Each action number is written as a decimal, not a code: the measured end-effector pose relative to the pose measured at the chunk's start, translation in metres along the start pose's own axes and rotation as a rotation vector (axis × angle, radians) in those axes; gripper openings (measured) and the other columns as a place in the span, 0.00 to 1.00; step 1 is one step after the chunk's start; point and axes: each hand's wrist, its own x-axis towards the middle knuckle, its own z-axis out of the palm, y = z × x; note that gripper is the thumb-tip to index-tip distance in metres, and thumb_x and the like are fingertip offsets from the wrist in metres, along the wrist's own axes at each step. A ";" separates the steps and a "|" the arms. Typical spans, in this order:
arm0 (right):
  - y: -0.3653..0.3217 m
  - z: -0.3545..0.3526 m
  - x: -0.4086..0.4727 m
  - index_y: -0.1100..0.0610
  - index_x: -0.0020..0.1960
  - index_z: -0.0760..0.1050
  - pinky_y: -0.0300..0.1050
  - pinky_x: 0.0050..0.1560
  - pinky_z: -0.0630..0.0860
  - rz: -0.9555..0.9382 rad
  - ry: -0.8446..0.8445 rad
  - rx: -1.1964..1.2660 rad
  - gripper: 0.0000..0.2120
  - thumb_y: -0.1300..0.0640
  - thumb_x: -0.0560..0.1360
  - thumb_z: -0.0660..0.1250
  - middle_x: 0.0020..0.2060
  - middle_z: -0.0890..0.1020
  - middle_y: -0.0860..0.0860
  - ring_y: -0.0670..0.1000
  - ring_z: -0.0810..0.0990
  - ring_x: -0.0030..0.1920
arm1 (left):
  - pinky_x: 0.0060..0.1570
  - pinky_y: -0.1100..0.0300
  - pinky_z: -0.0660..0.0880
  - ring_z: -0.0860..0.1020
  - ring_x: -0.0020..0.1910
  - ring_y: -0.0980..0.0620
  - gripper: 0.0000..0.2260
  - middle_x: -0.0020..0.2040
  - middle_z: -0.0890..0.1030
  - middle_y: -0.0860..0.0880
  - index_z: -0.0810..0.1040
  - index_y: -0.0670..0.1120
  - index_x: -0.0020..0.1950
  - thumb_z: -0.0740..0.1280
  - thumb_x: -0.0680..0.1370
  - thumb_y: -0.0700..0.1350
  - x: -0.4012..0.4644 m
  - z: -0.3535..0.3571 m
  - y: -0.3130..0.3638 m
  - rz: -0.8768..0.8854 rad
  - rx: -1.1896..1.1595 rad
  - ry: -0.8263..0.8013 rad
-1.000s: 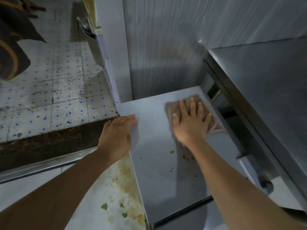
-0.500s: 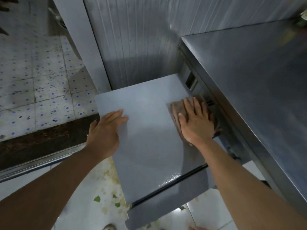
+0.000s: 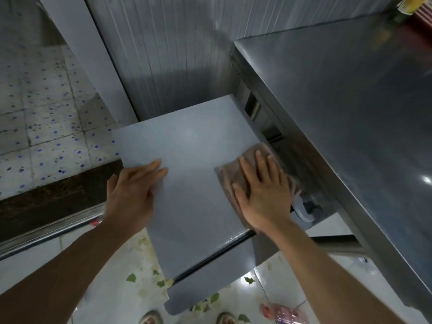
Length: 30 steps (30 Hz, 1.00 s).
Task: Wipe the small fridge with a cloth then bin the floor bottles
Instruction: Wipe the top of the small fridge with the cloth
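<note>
The small grey fridge (image 3: 194, 174) stands low between a doorway and a steel table, and I look down on its flat top. My right hand (image 3: 261, 192) presses flat on a brown cloth (image 3: 230, 175) at the top's right edge. Resting on the top's left edge, my left hand (image 3: 133, 192) has its fingers spread and holds nothing. A clear plastic bottle with a pink label (image 3: 284, 313) lies on the white floor at the bottom right, by my foot.
A stainless steel table (image 3: 350, 108) rises close on the right, above the fridge. A ribbed metal wall (image 3: 177, 50) stands behind. A metal door sill (image 3: 46, 232) and a speckled tiled floor lie to the left. Leaf scraps litter the white floor (image 3: 131, 277) in front.
My right hand has slid the cloth from the back of the fridge top toward its right front edge. The green crumbs seen earlier on the top are gone. The view has tipped further down.
</note>
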 end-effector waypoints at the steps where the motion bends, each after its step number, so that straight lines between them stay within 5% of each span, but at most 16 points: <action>1: 0.002 0.000 0.014 0.45 0.77 0.45 0.61 0.72 0.53 0.043 -0.009 -0.028 0.33 0.33 0.75 0.38 0.78 0.50 0.54 0.60 0.51 0.76 | 0.62 0.42 0.63 0.71 0.61 0.43 0.21 0.67 0.73 0.54 0.78 0.52 0.62 0.64 0.73 0.35 0.000 0.000 -0.004 0.024 -0.011 0.009; 6: -0.013 -0.002 0.051 0.44 0.76 0.38 0.69 0.70 0.49 0.283 -0.098 0.044 0.33 0.33 0.76 0.41 0.77 0.43 0.58 0.64 0.46 0.75 | 0.62 0.40 0.65 0.71 0.60 0.43 0.22 0.67 0.73 0.55 0.78 0.54 0.62 0.64 0.72 0.34 0.001 0.000 -0.010 0.023 -0.115 0.002; 14: -0.040 0.010 -0.027 0.51 0.76 0.33 0.56 0.71 0.32 0.167 -0.035 0.030 0.39 0.31 0.71 0.27 0.74 0.40 0.67 0.66 0.40 0.75 | 0.63 0.41 0.63 0.67 0.61 0.48 0.23 0.67 0.66 0.64 0.74 0.58 0.64 0.63 0.75 0.36 0.001 -0.002 -0.012 0.003 -0.148 -0.035; 21: -0.026 0.000 0.039 0.48 0.77 0.37 0.68 0.72 0.45 0.304 -0.051 0.038 0.37 0.31 0.74 0.38 0.76 0.43 0.63 0.66 0.46 0.75 | 0.66 0.44 0.64 0.68 0.65 0.47 0.21 0.69 0.70 0.56 0.74 0.51 0.66 0.60 0.74 0.36 0.009 -0.011 -0.019 0.087 -0.137 -0.103; 26: -0.062 0.012 -0.027 0.48 0.77 0.37 0.64 0.72 0.39 0.107 -0.017 0.019 0.37 0.31 0.72 0.31 0.76 0.43 0.64 0.66 0.41 0.75 | 0.64 0.39 0.64 0.70 0.67 0.44 0.19 0.67 0.74 0.47 0.77 0.44 0.61 0.61 0.72 0.32 0.008 -0.019 -0.032 0.043 -0.120 -0.011; 30: -0.074 0.013 -0.022 0.46 0.77 0.41 0.63 0.71 0.38 0.010 -0.046 0.020 0.35 0.31 0.74 0.34 0.77 0.45 0.62 0.66 0.42 0.75 | 0.68 0.47 0.64 0.71 0.66 0.46 0.23 0.65 0.75 0.47 0.79 0.43 0.60 0.62 0.69 0.25 0.014 -0.019 -0.047 0.080 -0.177 -0.059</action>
